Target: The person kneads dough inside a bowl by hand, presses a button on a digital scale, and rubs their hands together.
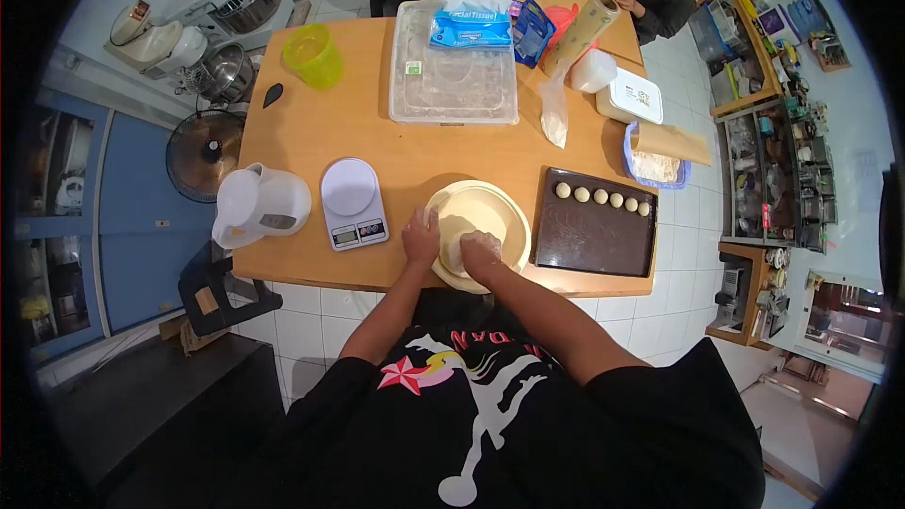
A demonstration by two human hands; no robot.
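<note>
A cream-coloured round bowl [517, 219] stands at the front edge of the wooden table. My left hand [420, 236] is closed on the bowl's left rim, thumb toward the inside. Down inside the bowl, my floury right hand [481, 253] is curled and pressed onto pale dough [455, 251], most of which it covers. To the right of the bowl lies a dark baking tray [596, 243], with a row of several small dough balls [600, 196] along its far side. A white kitchen scale [353, 203] sits left of the bowl.
A white jug [264, 203] stands at the table's left edge, with a green container [313, 57] behind it. Farther back are a clear plastic box [452, 85], a tissue pack [469, 30], a wrap roll [583, 33] and a flour tub [655, 168]. Two people are across the table.
</note>
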